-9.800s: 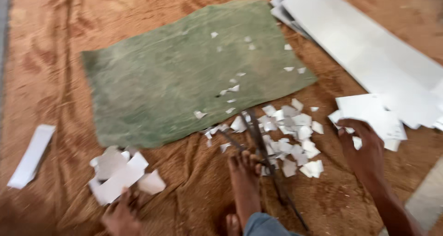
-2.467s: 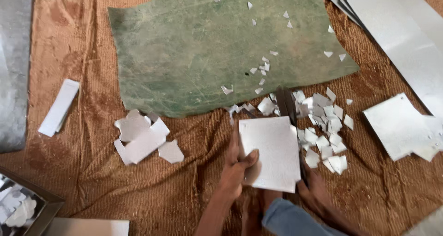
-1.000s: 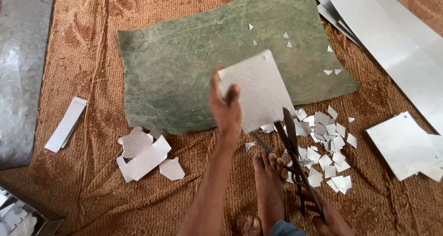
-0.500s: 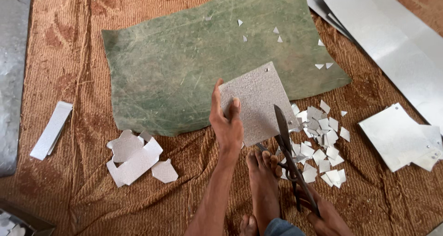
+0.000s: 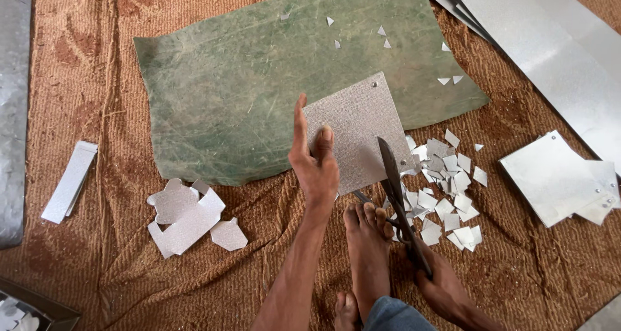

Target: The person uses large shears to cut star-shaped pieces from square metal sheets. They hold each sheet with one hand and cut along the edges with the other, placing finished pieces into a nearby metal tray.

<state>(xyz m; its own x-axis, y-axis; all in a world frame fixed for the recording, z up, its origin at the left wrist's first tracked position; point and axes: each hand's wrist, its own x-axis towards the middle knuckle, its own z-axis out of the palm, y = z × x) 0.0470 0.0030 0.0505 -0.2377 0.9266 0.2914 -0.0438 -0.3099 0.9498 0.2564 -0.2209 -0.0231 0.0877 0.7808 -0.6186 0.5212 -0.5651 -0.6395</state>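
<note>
My left hand (image 5: pixel 315 168) holds a square textured metal sheet (image 5: pixel 362 130) by its left edge, tilted over the green mat (image 5: pixel 246 78). My right hand (image 5: pixel 440 286) grips the handle of large metal shears (image 5: pixel 396 188), whose blades are parted at the sheet's lower right edge. My bare foot (image 5: pixel 367 247) rests on the lower handle between my two hands. Several small cut metal scraps (image 5: pixel 446 195) lie to the right of the shears.
Shaped metal cut-outs (image 5: pixel 187 218) lie at the lower left, a folded metal strip (image 5: pixel 70 181) further left. A stack of square sheets (image 5: pixel 563 179) sits at right, long metal sheets (image 5: pixel 556 40) at top right. Brown woven matting (image 5: pixel 550 273) covers the floor.
My left hand took a square sheet from the floor, lifted it and lowered it toward the shears. My right hand gripped the shears, whose blades now meet the sheet's edge.
</note>
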